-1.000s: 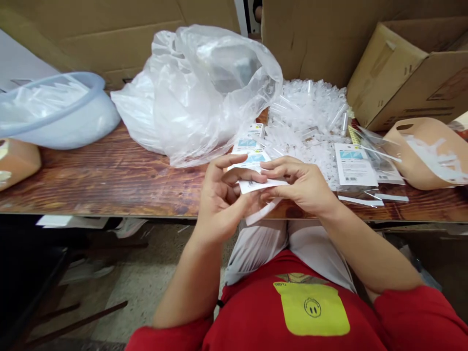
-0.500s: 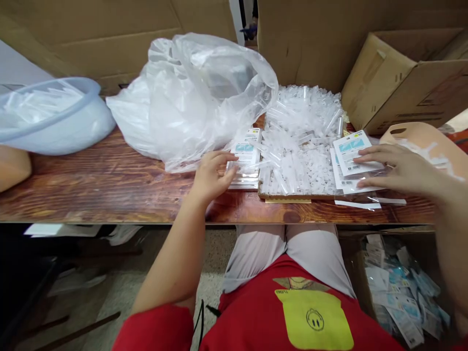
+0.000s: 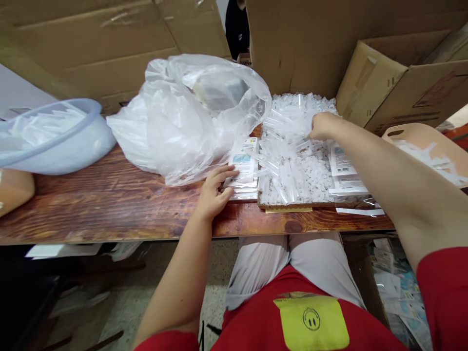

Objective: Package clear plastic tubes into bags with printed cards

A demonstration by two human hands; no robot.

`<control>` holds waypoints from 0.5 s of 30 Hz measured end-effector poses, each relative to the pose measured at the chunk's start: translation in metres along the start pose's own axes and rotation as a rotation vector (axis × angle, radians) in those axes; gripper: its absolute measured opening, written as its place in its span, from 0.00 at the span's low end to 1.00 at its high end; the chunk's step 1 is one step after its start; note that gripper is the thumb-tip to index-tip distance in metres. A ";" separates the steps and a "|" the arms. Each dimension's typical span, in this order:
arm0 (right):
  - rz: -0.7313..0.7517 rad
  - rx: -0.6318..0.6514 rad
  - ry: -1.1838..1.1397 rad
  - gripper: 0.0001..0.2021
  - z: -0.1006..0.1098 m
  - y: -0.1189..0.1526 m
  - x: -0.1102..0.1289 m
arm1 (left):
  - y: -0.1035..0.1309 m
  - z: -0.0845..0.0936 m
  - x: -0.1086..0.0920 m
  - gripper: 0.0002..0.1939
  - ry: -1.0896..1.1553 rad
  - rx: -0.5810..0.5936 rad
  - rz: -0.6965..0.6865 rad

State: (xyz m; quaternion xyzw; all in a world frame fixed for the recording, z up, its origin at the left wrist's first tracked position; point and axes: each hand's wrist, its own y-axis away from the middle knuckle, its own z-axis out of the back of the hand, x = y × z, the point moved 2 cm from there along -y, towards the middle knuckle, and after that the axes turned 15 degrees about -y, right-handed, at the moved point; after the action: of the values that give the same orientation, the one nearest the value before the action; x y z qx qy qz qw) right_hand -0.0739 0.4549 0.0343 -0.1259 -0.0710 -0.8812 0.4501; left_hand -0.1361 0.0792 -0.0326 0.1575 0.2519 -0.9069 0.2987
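My left hand (image 3: 216, 191) rests with its fingers apart on the left edge of a stack of printed packets (image 3: 243, 168). Over the tray (image 3: 303, 204) heaped with clear plastic tubes (image 3: 287, 163), my right hand (image 3: 323, 126) points down with its fingers curled together. Its fingertips are at the tubes, and what they pinch is too small to make out. Printed packets in clear sleeves (image 3: 343, 168) lie on the tray's right side, partly under my right forearm.
A large clear plastic bag (image 3: 175, 122) lies behind the stack. At the left is a blue basin (image 3: 80, 141) of tubes. A beige tray (image 3: 420, 134) and a cardboard box (image 3: 376, 87) stand at the right. Behind the cardboard, a person (image 3: 237, 29) partly shows.
My right hand has left the packets at the right and moved left and away from me, over the tubes, its fingers now closed. My left hand stays at the stack. The view has tilted slightly.
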 end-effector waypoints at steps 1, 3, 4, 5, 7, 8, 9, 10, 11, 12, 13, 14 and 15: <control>-0.026 0.018 0.023 0.09 -0.005 -0.003 0.002 | 0.001 0.000 0.000 0.24 -0.016 0.007 -0.001; -0.019 0.024 0.033 0.09 -0.009 -0.002 0.003 | 0.002 0.001 -0.001 0.25 -0.039 0.020 -0.002; 0.006 0.005 0.023 0.10 -0.008 0.001 0.002 | 0.002 0.001 -0.001 0.25 -0.042 0.023 -0.001; 0.042 -0.028 0.009 0.12 -0.005 0.007 0.001 | 0.002 0.001 -0.001 0.25 -0.042 0.024 -0.002; 0.141 -0.122 -0.033 0.14 0.004 0.023 0.002 | 0.003 0.000 0.000 0.23 -0.033 0.022 -0.008; 0.200 -0.168 -0.062 0.14 0.010 0.034 0.004 | 0.003 -0.001 0.001 0.23 -0.029 0.017 -0.014; 0.260 -0.206 -0.096 0.14 0.015 0.046 0.007 | 0.003 -0.001 0.002 0.23 -0.024 0.010 -0.022; 0.316 -0.232 -0.137 0.14 0.021 0.060 0.012 | 0.003 -0.002 0.003 0.22 -0.022 0.002 -0.031; 0.367 -0.246 -0.181 0.14 0.025 0.074 0.017 | 0.003 -0.003 0.003 0.22 -0.021 -0.006 -0.040; 0.405 -0.262 -0.226 0.13 0.028 0.088 0.024 | 0.004 -0.003 0.004 0.22 -0.022 -0.015 -0.047; 0.428 -0.273 -0.263 0.13 0.028 0.101 0.031 | 0.004 -0.004 0.004 0.21 -0.024 -0.024 -0.053; 0.434 -0.283 -0.289 0.13 0.027 0.112 0.038 | 0.004 -0.004 0.004 0.21 -0.026 -0.030 -0.057; 0.424 -0.292 -0.306 0.14 0.024 0.121 0.044 | 0.004 -0.005 0.004 0.21 -0.027 -0.035 -0.058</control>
State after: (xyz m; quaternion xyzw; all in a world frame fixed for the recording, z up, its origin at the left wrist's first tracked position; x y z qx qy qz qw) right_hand 0.0037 0.3559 0.0708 -0.3325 0.0174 -0.7392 0.5854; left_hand -0.1361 0.0772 -0.0396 0.1327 0.2683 -0.9127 0.2783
